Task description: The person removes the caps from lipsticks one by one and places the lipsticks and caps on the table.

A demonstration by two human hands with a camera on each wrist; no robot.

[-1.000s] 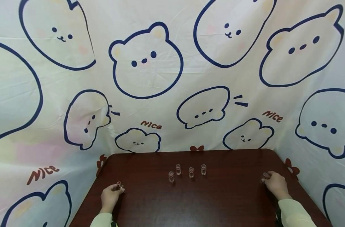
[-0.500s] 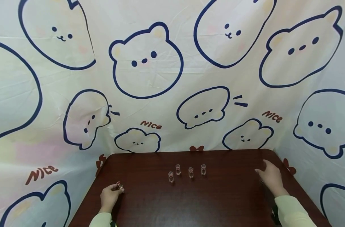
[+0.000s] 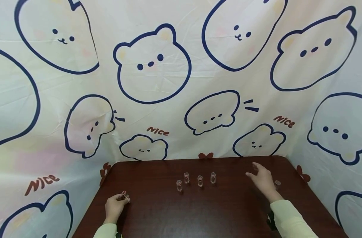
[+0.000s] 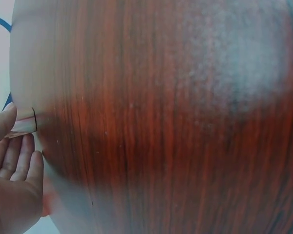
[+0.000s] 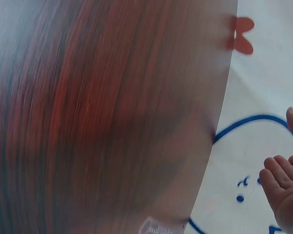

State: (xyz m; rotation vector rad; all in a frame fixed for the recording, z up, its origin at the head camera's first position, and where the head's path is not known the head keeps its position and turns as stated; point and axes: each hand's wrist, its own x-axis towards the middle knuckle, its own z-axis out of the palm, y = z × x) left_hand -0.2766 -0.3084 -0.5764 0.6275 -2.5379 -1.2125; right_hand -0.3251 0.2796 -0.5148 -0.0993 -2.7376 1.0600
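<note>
At the table's left side my left hand [image 3: 114, 209] pinches a small clear shot glass [image 3: 125, 195], tilted between thumb and fingers. The left wrist view shows that glass [image 4: 26, 122] held by the thumb and fingertips at the left edge. My right hand [image 3: 262, 180] hovers over the right part of the table, thumb and fingers spread, holding nothing. Just right of its wrist stands another clear shot glass [image 3: 277, 183], partly hidden by the hand. Its rim end [image 5: 158, 227] shows at the bottom of the right wrist view.
Several more clear shot glasses [image 3: 200, 181] stand in a loose group near the middle back of the dark brown wooden table [image 3: 181, 215]. A pale cloth with cartoon bears [image 3: 152, 82] hangs behind and on both sides of the table.
My right hand has let go of the shot glass at the right and moved left, its fingers opening. That glass stays on the table. My left hand keeps its glass in nearly the same place.
</note>
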